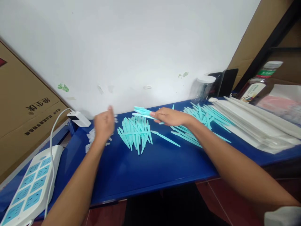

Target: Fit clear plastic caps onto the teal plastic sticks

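My right hand [168, 116] is closed around a small bunch of slim turquoise plastic sticks [142, 111], shaped like eyebrow razors, their ends pointing left. Below that bunch lies a heap of the same sticks [135, 131], with a single stick [166, 138] to its right. A wider spread of turquoise sticks [202, 114] is partly hidden behind my right forearm. My left hand [104, 124] is raised and blurred, fingers curled and thumb up; whatever it may hold is hidden. Small translucent pieces [91, 135] lie under and beside it.
On the blue table [141, 172], a white power strip [33, 185] and a small white device with a cable [78, 118] are at left. At right stand a clear jar [204, 88], a stack of white packets [256, 125] and a bottle [256, 84]. A white wall backs the table.
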The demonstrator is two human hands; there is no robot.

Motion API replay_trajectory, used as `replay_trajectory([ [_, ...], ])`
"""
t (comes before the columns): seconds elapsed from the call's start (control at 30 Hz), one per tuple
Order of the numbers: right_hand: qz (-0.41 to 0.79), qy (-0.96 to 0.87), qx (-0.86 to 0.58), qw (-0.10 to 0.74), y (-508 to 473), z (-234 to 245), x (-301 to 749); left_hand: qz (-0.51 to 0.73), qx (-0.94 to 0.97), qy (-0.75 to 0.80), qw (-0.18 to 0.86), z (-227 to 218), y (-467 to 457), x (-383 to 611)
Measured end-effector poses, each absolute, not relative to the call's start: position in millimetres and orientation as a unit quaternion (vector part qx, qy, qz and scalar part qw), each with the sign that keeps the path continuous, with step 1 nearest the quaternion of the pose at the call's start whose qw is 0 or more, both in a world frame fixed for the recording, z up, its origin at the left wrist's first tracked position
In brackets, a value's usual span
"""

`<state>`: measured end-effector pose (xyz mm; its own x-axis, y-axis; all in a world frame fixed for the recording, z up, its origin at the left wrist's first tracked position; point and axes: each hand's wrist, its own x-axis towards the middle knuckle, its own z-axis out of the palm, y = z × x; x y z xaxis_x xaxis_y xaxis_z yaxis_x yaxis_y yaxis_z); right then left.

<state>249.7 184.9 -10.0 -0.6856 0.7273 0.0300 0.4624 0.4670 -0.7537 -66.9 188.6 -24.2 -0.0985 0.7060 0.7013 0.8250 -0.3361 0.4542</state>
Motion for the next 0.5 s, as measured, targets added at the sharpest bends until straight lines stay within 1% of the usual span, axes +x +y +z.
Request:
replay_trajectory([
  [0.13,0.392,-0.834,-0.349,0.170,182.4,-15.2,242.6,-0.444,-0.735,-0.504,-0.089,-44.9,184.5,-28.9],
  [0.2,0.398,-0.831,-0.353,0.166,180.1,-18.4,241.9,-0.432,-0.752,-0.476,-0.148,-51.4,180.0,-18.9],
  [0.4,0.435,-0.817,-0.352,0.144,180.4,-18.7,247.4,-0.417,-0.721,-0.462,-0.305,-54.5,176.2,-22.4],
  [0.5,0.444,-0.806,-0.364,0.144,179.8,-17.0,248.9,-0.429,-0.701,-0.459,-0.338,-55.4,181.5,-30.4],
])
